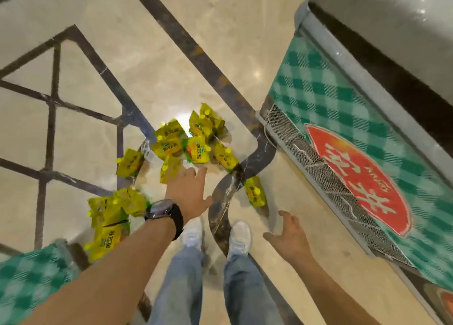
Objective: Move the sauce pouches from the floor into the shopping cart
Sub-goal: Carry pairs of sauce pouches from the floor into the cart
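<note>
Several yellow sauce pouches [193, 144] lie scattered on the marble floor ahead of my feet. More pouches [110, 212] lie in a heap to the left, and a single pouch [255, 191] rests apart on the right. My left hand [187, 189], with a black watch on the wrist, stretches out open above the floor just short of the middle cluster, holding nothing. My right hand [289, 236] hangs open and empty lower right, near the mesh edge of the green checked surface [318, 158].
A green checked cover with a red oval sign [360, 180] lies over a wire-mesh frame on the right. Behind it stands a grey counter [382, 18]. Another green checked patch [27, 275] shows at lower left. My white shoes [240, 236] stand on the dark floor inlay.
</note>
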### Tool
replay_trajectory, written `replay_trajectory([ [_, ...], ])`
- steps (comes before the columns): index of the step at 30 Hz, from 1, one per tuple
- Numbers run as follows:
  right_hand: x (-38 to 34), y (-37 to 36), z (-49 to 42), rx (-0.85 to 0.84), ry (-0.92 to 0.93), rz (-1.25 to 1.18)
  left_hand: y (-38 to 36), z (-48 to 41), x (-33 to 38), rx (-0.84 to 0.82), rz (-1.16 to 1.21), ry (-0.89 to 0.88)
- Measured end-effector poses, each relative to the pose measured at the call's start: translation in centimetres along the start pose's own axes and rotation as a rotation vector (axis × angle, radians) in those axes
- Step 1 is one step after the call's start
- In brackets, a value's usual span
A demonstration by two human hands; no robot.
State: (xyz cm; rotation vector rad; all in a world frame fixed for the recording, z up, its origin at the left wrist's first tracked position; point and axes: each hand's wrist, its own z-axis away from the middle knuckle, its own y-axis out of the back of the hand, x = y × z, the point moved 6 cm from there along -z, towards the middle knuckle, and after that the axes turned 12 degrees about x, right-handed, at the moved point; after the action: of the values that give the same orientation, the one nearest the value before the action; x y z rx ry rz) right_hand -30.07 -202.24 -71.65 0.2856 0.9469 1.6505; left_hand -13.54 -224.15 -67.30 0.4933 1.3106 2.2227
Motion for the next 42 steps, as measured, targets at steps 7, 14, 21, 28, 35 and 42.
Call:
replay_trajectory([
  [7,7.2,-15.0,-16.3,0.116,-0.118,-0.188,-15.6,-19.7,-0.6,0.087,-0.126,-0.133],
  [14,10.3,-24.7,-24.8,0.329,-0.002,-0.540,-24.3,-32.8,0.9,0.160,-0.048,-0.349],
  [21,13.0,-26.8,-27.5,0.548,-0.080,-0.652,-26.2,-29.9,3.3,0.391,0.305,-0.378],
  [28,13.2,-26.1,-29.2,0.416,-0.151,-0.945,-34.5,-26.7,1.9,0.063,0.880,-0.324],
  [35,13.1,-27.5,-30.0,0.451,-0.156,-0.984,-38.9,-29.0,2.7,0.134,0.977,-0.307],
  [42,11.9,-26.4,-30.6,0.531,-0.158,-0.861,-37.9,-29.4,3.1,0.189,1.055,-0.207],
])
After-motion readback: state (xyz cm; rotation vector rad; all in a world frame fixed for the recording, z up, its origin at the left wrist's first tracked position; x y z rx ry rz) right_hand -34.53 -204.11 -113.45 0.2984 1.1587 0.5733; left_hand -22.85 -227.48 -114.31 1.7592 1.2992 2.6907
